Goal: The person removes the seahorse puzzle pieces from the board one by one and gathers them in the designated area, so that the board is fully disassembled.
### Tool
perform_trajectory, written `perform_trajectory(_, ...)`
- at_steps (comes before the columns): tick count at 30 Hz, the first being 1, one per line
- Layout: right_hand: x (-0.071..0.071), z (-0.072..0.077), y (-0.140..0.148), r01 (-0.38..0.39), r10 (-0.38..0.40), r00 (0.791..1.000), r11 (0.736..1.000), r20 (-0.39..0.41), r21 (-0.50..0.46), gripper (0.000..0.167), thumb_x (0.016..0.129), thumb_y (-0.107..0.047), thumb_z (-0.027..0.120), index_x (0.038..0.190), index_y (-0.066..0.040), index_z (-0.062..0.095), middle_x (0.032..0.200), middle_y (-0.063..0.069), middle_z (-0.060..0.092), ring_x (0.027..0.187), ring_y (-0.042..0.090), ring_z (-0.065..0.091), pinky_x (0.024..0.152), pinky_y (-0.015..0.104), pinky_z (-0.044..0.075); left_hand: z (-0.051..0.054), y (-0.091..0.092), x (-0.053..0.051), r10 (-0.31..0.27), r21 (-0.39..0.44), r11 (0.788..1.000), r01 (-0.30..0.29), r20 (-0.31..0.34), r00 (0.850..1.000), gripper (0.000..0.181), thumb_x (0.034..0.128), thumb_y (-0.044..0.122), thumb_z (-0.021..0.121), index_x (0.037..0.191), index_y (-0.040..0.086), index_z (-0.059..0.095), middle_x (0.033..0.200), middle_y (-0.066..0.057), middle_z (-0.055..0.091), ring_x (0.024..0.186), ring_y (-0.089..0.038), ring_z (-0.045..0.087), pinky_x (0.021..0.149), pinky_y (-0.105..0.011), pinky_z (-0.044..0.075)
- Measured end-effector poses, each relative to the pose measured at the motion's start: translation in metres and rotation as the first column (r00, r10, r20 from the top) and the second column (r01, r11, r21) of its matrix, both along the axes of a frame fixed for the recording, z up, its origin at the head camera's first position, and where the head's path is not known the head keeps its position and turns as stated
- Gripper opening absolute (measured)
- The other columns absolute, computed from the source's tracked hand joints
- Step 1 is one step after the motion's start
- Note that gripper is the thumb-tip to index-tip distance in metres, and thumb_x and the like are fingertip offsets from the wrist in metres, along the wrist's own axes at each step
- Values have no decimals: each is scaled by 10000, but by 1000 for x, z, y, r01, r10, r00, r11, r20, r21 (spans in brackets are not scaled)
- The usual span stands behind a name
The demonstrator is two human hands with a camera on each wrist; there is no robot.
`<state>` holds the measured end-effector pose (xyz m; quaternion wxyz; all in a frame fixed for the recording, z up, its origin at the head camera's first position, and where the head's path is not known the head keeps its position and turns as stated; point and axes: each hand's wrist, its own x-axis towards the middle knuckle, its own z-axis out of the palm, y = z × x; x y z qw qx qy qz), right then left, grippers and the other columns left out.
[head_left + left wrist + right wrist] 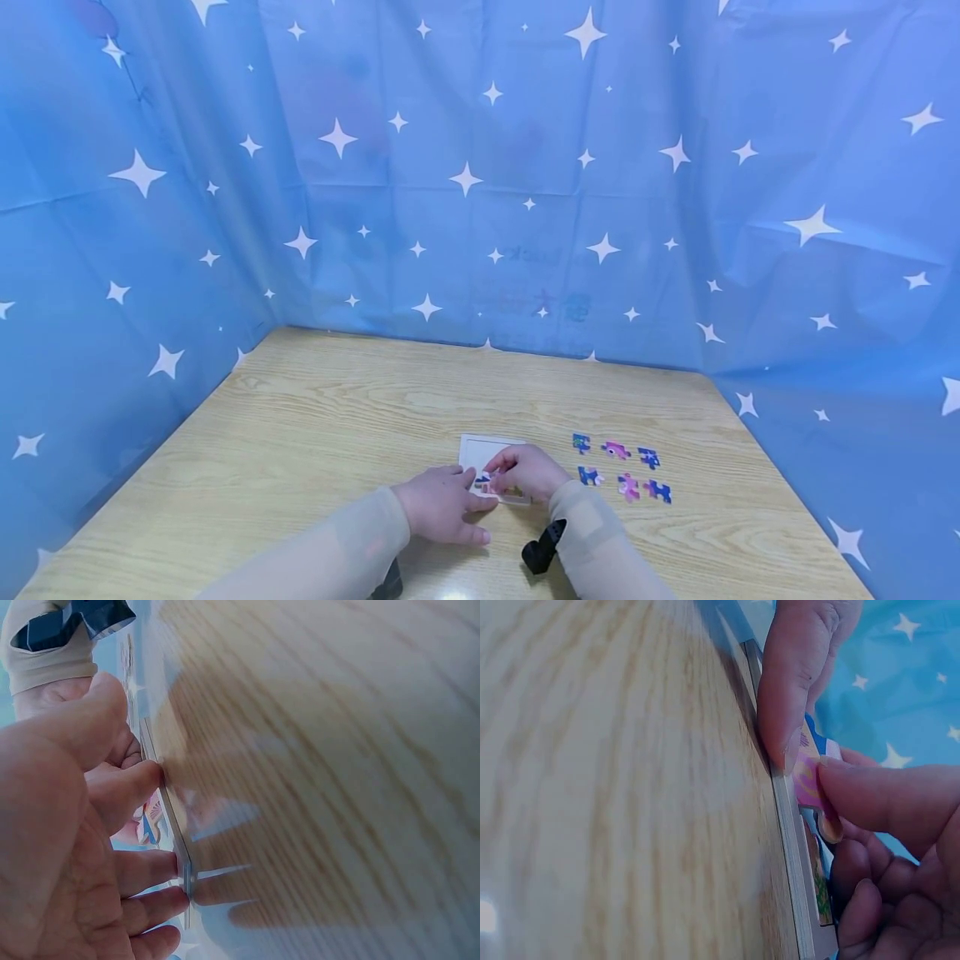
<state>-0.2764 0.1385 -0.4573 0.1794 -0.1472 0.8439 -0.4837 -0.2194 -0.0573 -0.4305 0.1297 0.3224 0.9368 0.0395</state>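
Observation:
A shallow white puzzle tray [474, 448] lies on the table in front of the person. With its fingers spread and nearly straight, the left hand [442, 504] touches the tray's near left edge; in the left wrist view its fingertips meet the rim. The right hand [528, 473] is over the tray, and its thumb and fingers pinch a pink puzzle piece [808, 778] at the tray's near side. A blue and cream bit of puzzle [813, 733] shows just beside it. Part of the tray's inside is hidden by the hands.
Several loose puzzle pieces lie in two rows right of the tray, among them a pink one [616, 450] and a blue one [657, 491]. The wooden table [337, 417] ends at a blue star-patterned curtain [525, 208] behind and at the sides.

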Motion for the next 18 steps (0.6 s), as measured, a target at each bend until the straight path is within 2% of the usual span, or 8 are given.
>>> perform_trajectory(7,-1,0,1,-6,6,1000,1000,16,11,197,812,-18,709,1007,-42,721,812,21,672,756,158,621,725,318,511,-2,0,-1,-7,-4,1000,7,-9,1000,573,882,673,482,1393,413,490,1485,-109,406,1356,-334,374,1095,-463,330)
perform_trajectory(18,1,5,1,1,2,999,998,41,-61,152,813,-29,696,962,2,685,772,26,666,756,166,623,755,314,480,3,0,2,-18,-8,1000,18,-22,1000,563,891,657,484,1391,398,501,1475,-115,422,1349,-332,384,1095,-442,336)
